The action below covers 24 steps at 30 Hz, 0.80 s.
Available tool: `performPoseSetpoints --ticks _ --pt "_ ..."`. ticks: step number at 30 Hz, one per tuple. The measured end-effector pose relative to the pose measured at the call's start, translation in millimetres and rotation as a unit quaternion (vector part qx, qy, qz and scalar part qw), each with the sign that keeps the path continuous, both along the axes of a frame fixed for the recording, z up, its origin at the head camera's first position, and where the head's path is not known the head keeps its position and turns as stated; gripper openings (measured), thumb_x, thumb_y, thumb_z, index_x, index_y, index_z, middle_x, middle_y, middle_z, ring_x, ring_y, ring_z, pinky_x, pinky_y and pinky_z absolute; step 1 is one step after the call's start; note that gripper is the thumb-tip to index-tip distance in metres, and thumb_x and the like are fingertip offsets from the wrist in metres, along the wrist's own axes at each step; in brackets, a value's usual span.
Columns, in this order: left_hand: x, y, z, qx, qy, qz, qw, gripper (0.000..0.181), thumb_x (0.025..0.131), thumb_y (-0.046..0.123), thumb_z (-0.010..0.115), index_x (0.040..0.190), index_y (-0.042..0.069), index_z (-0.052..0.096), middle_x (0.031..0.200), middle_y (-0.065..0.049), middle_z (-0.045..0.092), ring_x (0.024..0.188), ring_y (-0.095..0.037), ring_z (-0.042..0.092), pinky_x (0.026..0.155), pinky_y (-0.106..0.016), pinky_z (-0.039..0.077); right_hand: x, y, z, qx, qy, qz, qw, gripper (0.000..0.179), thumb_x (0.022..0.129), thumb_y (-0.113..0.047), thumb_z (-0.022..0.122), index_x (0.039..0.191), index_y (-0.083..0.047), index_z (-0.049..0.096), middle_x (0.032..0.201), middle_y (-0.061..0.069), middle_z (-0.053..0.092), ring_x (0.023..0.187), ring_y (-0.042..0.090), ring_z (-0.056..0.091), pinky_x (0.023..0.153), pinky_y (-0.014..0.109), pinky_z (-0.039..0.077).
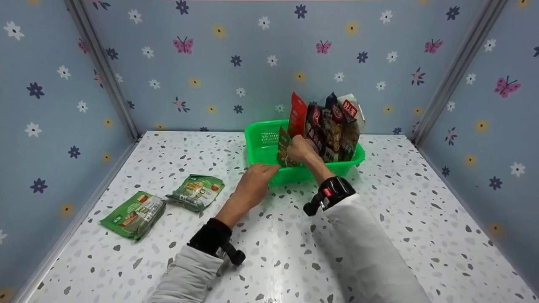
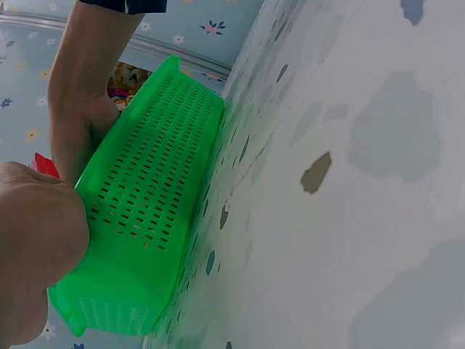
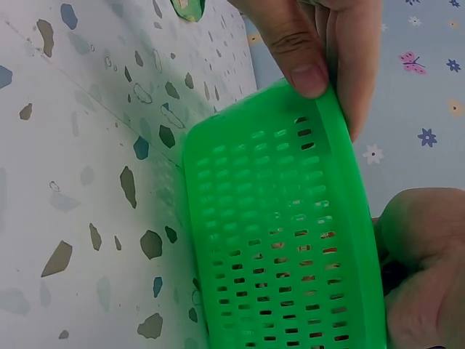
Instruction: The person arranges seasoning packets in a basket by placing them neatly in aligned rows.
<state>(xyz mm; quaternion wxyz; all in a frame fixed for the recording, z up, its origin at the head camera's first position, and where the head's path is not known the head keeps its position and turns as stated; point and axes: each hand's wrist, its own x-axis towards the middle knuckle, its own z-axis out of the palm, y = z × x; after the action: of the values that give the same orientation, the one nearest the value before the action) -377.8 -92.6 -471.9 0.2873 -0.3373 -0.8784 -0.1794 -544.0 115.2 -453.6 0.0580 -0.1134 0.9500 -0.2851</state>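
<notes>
A green plastic basket [image 1: 290, 174] with slotted walls stands near the back wall. My left hand [image 1: 254, 183] pinches its front rim near the left end; in the right wrist view the left thumb [image 3: 309, 76] lies over the outside of the rim. Reaching into the basket, my right hand [image 1: 301, 149] has curled fingers at a small green-and-brown packet [image 1: 284, 147] and holds it upright; its fingertips are hidden. Just behind that hand stands a red packet [image 1: 298, 113]. To its right, several dark food packets [image 1: 332, 130] stand upright in a row.
Two green food packets lie on the speckled table at the left, one nearer the front [image 1: 134, 214] and one closer to the basket [image 1: 198, 191]. Flower-patterned walls [image 1: 252, 63] enclose the table at the back and both sides.
</notes>
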Motion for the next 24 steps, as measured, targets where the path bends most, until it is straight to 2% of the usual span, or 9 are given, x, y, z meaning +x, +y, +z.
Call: performPoseSetpoints --ticks 4,5,7,11,12,15,20,22,24 --pt "-0.1 0.0 0.2 -0.004 -0.008 0.002 1.0 0.052 0.09 -0.023 0.065 0.136 -0.002 0.076 0.132 -0.018 0.083 0.119 -0.038 0.08 0.109 -0.05 0.065 4.4 -5 1.7 -0.031 -0.013 -0.013 0.9993 0.009 0.106 -0.014 0.048 0.1 -0.013 0.055 0.079 0.001 0.036 0.061 0.016 0.025 0.06 0.038 0.029" --pt "-0.1 -0.1 -0.3 -0.005 -0.007 0.002 1.0 0.052 0.09 -0.024 0.065 0.136 -0.002 0.076 0.131 -0.018 0.083 0.12 -0.038 0.08 0.109 -0.05 0.064 14.3 -7 8.8 -0.041 -0.021 -0.009 0.9989 0.011 0.107 -0.014 0.047 0.11 -0.009 0.057 0.083 0.003 0.038 0.063 0.017 0.025 0.063 0.04 0.031" --pt "0.0 -0.4 -0.8 -0.003 -0.002 0.002 1.0 0.053 0.089 -0.025 0.065 0.135 -0.002 0.077 0.13 -0.019 0.083 0.119 -0.038 0.08 0.109 -0.051 0.064 18.9 -8 11.0 -0.061 -0.03 -0.007 0.9977 0.023 0.106 -0.013 0.048 0.126 -0.005 0.055 0.089 0.005 0.039 0.066 0.018 0.026 0.067 0.041 0.031" --pt "0.4 -1.1 0.2 0.0 0.003 0.0 1.0 0.054 0.088 -0.025 0.066 0.135 -0.001 0.077 0.129 -0.018 0.084 0.119 -0.038 0.08 0.109 -0.051 0.064 21.9 -9 12.9 -0.075 -0.047 0.005 0.9961 0.026 0.103 -0.011 0.049 0.128 -0.002 0.053 0.09 0.005 0.038 0.069 0.017 0.026 0.071 0.041 0.031" --pt "0.7 -1.2 1.0 0.0 -0.001 0.0 1.0 0.053 0.089 -0.024 0.066 0.136 -0.001 0.076 0.13 -0.018 0.084 0.119 -0.038 0.079 0.109 -0.051 0.063 14.3 -9 7.6 -0.073 -0.047 0.0 0.9963 0.026 0.102 -0.012 0.05 0.126 -0.003 0.054 0.089 0.005 0.038 0.069 0.017 0.028 0.07 0.04 0.031" --pt "0.7 -1.4 2.7 -0.001 -0.009 0.003 1.0 0.053 0.09 -0.023 0.067 0.137 -0.001 0.076 0.132 -0.018 0.083 0.121 -0.038 0.079 0.111 -0.051 0.063 18.9 -11 15.3 -0.052 -0.055 0.004 0.9971 0.033 0.102 -0.013 0.049 0.131 0.001 0.055 0.097 0.009 0.046 0.075 0.021 0.038 0.075 0.04 0.036" --pt "0.2 -1.2 2.2 -0.002 -0.008 0.003 1.0 0.053 0.09 -0.023 0.067 0.137 -0.001 0.076 0.132 -0.018 0.083 0.121 -0.038 0.079 0.112 -0.051 0.063 43.2 -18 36.1 -0.036 -0.08 0.01 0.9961 0.058 0.108 -0.014 0.043 0.161 0.008 0.046 0.129 0.023 0.053 0.089 0.027 0.043 0.087 0.043 0.038" --pt "0.5 -1.1 0.9 -0.004 -0.008 0.003 1.0 0.053 0.089 -0.023 0.067 0.137 -0.001 0.075 0.132 -0.018 0.083 0.121 -0.038 0.079 0.112 -0.051 0.063 44.2 -18 34.2 -0.041 -0.086 0.012 0.9954 0.056 0.11 -0.014 0.04 0.161 0.007 0.046 0.122 0.021 0.054 0.082 0.024 0.041 0.083 0.041 0.038" --pt "0.9 -1.2 -0.8 -0.004 -0.009 0.004 0.9999 0.053 0.089 -0.023 0.067 0.137 -0.001 0.075 0.132 -0.018 0.083 0.121 -0.038 0.079 0.111 -0.05 0.063 36.3 -17 24.6 -0.055 -0.084 0.01 0.9949 0.042 0.111 -0.014 0.04 0.146 0.003 0.055 0.102 0.015 0.051 0.07 0.021 0.035 0.074 0.04 0.037"
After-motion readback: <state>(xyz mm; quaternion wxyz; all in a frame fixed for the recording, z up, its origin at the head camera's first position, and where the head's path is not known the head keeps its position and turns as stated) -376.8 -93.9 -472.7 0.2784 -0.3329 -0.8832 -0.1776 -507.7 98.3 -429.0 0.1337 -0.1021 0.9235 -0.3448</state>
